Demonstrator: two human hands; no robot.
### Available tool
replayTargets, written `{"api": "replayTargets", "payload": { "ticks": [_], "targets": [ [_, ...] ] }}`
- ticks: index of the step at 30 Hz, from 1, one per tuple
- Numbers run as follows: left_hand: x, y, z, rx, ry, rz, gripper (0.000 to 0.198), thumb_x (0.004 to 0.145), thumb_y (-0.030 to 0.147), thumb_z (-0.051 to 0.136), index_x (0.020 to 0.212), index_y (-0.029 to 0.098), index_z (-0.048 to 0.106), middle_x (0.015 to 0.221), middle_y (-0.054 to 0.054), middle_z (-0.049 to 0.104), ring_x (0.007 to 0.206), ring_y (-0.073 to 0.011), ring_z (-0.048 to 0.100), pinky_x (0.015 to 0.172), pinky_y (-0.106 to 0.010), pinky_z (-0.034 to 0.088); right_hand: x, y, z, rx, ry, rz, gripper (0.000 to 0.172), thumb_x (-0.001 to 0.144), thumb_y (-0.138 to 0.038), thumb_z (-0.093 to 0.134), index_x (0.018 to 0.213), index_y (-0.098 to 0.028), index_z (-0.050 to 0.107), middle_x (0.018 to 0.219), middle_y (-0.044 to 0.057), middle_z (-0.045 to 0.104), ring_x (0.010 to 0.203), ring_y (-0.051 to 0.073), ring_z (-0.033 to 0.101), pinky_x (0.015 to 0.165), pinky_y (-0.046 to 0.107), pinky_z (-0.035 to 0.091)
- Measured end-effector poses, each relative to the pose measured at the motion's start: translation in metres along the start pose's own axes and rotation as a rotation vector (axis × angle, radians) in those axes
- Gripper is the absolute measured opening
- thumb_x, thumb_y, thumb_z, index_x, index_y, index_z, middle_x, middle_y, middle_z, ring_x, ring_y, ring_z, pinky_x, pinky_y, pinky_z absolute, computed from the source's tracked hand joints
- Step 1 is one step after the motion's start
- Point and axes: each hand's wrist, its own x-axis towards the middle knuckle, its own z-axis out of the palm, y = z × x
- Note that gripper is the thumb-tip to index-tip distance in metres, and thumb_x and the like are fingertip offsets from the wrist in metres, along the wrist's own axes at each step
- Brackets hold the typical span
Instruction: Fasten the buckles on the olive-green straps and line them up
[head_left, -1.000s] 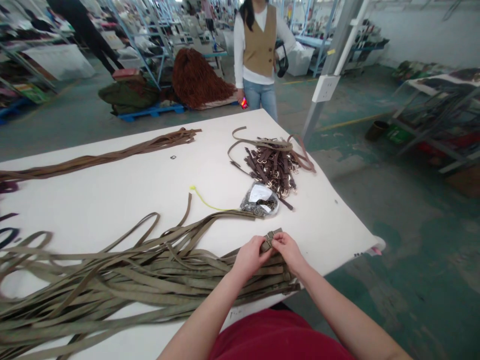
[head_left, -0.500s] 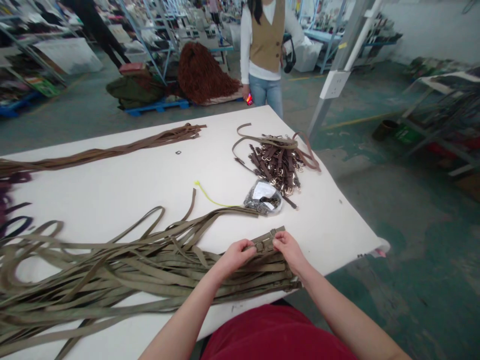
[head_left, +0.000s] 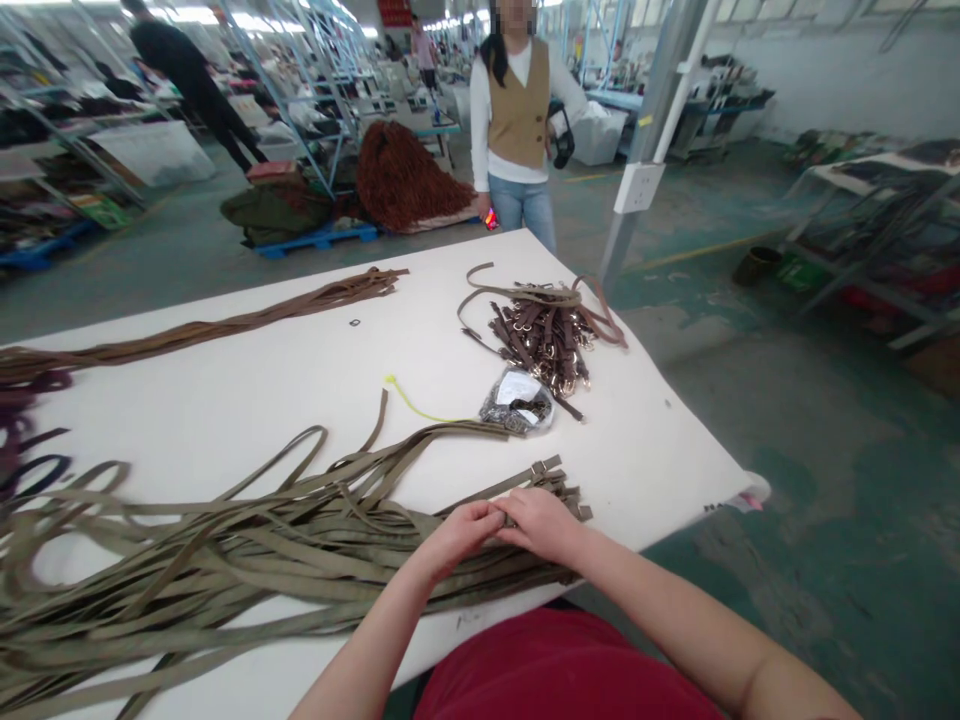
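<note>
Left hand (head_left: 457,541) and right hand (head_left: 541,525) rest fingertip to fingertip on olive straps (head_left: 300,560), any pinch unclear; buckled brown straps (head_left: 540,335) lie bunched across the white table (head_left: 637,440).

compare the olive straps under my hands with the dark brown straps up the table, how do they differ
The olive straps are pale khaki, while the dark brown straps are much darker. The olive straps sprawl long and loose under the left hand and right hand; the dark brown straps sit in a compact heap. The dark brown straps' buckles shine; the olive straps' look dull. Both are narrow buckled straps on the white table.
</note>
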Motion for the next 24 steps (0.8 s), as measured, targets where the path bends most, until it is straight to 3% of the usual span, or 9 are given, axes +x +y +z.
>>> {"api": "replayTargets", "payload": {
  "ticks": [5,8,10,14,18,21,24],
  "targets": [
    [0.015,-0.021,0.008,0.275,0.123,0.014,0.031,0.070,0.044,0.047,0.064,0.014,0.049,0.052,0.006,0.040,0.049,-0.0065,0.032,0.049,-0.020,0.025,-0.012,0.004,0.017,-0.068,-0.013,0.004,0.029,0.080,-0.039,0.044,0.094,-0.015,0.051,0.084,0.006,0.054,0.079,0.018,0.050,0.067,0.029,0.039],
    [0.024,-0.032,0.009,0.574,0.188,0.053,0.034,0.072,0.047,0.043,0.065,0.015,0.053,0.058,0.003,0.049,0.056,-0.0100,0.042,0.053,-0.021,0.029,-0.016,0.012,0.027,-0.098,-0.045,0.004,0.025,0.079,-0.037,0.046,0.090,-0.015,0.051,0.083,0.006,0.054,0.079,0.018,0.050,0.067,0.029,0.039],
    [0.025,-0.037,0.000,0.812,0.238,0.061,0.040,0.075,0.052,0.039,0.069,0.016,0.055,0.062,0.000,0.053,0.059,-0.0123,0.046,0.055,-0.023,0.030,-0.017,0.023,0.030,-0.126,-0.058,0.036,0.023,0.078,-0.035,0.048,0.088,-0.015,0.051,0.084,0.006,0.054,0.080,0.018,0.050,0.068,0.030,0.039],
    [0.024,-0.048,-0.049,1.184,0.336,0.105,0.040,0.081,0.049,0.031,0.080,0.019,0.058,0.082,-0.005,0.057,0.076,-0.0170,0.051,0.068,-0.027,0.034,-0.014,0.058,0.026,-0.233,-0.055,0.235,0.019,0.076,-0.029,0.052,0.087,-0.014,0.053,0.086,0.009,0.054,0.083,0.021,0.050,0.072,0.033,0.039],
    [0.021,-0.071,-0.107,1.339,0.405,0.073,0.036,0.086,0.035,0.026,0.086,0.019,0.058,0.096,-0.007,0.054,0.087,-0.0167,0.050,0.079,-0.030,0.034,0.008,0.077,0.026,-0.220,-0.008,0.211,0.034,0.073,-0.037,0.055,0.099,-0.016,0.053,0.102,0.010,0.053,0.098,0.023,0.045,0.084,0.037,0.035],
    [0.013,-0.094,-0.136,1.394,0.378,0.052,0.039,0.087,0.032,0.023,0.081,0.016,0.058,0.087,-0.008,0.054,0.080,-0.0164,0.051,0.078,-0.031,0.035,0.028,0.077,0.037,-0.212,-0.017,0.217,0.034,0.077,-0.042,0.048,0.100,-0.019,0.055,0.109,0.009,0.050,0.101,0.023,0.042,0.088,0.040,0.030],
    [-0.001,-0.111,-0.154,1.402,0.285,0.073,0.041,0.087,0.032,0.023,0.078,0.016,0.059,0.081,-0.008,0.055,0.078,-0.0178,0.050,0.077,-0.033,0.036,0.035,0.074,0.049,-0.169,-0.070,0.249,0.030,0.079,-0.041,0.043,0.091,-0.020,0.060,0.103,0.008,0.052,0.097,0.021,0.044,0.086,0.038,0.030]
  ]
}}
